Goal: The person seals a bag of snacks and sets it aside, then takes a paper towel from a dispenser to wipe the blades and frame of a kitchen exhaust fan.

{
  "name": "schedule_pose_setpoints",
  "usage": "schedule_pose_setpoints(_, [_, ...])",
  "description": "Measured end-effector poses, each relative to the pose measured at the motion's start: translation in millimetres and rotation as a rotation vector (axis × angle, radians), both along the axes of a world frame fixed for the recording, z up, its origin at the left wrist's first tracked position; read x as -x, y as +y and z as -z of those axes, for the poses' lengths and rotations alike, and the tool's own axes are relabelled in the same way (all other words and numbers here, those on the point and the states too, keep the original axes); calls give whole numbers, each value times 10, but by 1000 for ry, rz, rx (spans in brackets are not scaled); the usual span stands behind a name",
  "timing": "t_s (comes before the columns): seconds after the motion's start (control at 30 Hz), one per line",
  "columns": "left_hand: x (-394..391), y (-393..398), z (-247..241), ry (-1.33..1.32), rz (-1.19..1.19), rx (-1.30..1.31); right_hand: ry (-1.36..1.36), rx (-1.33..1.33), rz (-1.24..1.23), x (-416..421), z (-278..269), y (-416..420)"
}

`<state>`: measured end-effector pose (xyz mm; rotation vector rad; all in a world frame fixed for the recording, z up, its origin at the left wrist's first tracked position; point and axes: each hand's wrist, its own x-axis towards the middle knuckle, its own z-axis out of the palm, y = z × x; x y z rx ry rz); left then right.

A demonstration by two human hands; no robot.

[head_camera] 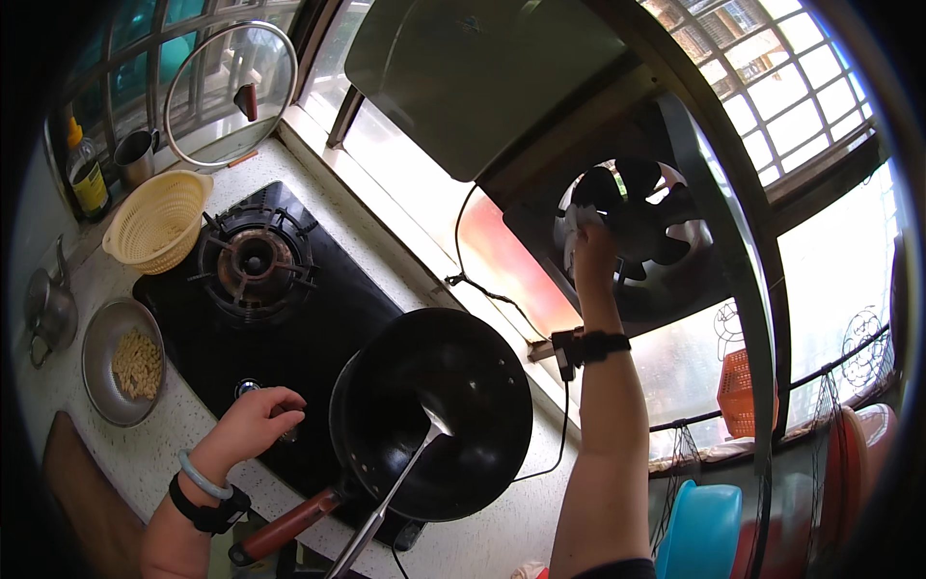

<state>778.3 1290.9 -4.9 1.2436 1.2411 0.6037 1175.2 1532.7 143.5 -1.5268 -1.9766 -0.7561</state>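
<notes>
My right hand [595,253] is raised to the exhaust fan [644,217] in the window and grips a whitish cloth [579,221] near the left edge of its round opening. Over the front edge of the black gas stove [210,347] hovers my left hand [260,420], beside the knobs, with its fingers loosely curled; whether they touch a knob is hidden. A black wok [463,347] with a wooden handle sits on the right burner. The metal spatula [405,478] rests in it, its handle pointing towards me.
On the left of the counter stand a yellow plastic colander [155,224], a metal bowl [94,362] with pale chopped food [137,364], a metal teapot [52,311], a metal mug [135,159] and a bottle [87,177]. A glass lid [224,137] leans at the back. A power cord [499,295] hangs beside the fan.
</notes>
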Motion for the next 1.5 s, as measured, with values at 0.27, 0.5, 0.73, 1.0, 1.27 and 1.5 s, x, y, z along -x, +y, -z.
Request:
schedule_pose_setpoints(0.27, [-93,49,-44,-45,25,15,-52,-254,278,-1244,-201,-725])
schedule_pose_setpoints(0.5, [-133,22,98,-54,30,-20,393,-314,134,-1573,57,-252])
schedule_pose_setpoints(0.73, [-45,15,33,-65,-15,43,510,-199,188,-1594,164,-11])
schedule_pose_setpoints(1.0, [-39,42,59,-47,-5,2,175,-123,427,-1298,52,-89])
schedule_pose_setpoints(1.27, [-46,23,68,-78,3,26,-17,47,796,-1097,-98,-149])
schedule_pose_setpoints(1.5, [4,-18,41,-70,1,24,-23,197,919,-963,-85,-198])
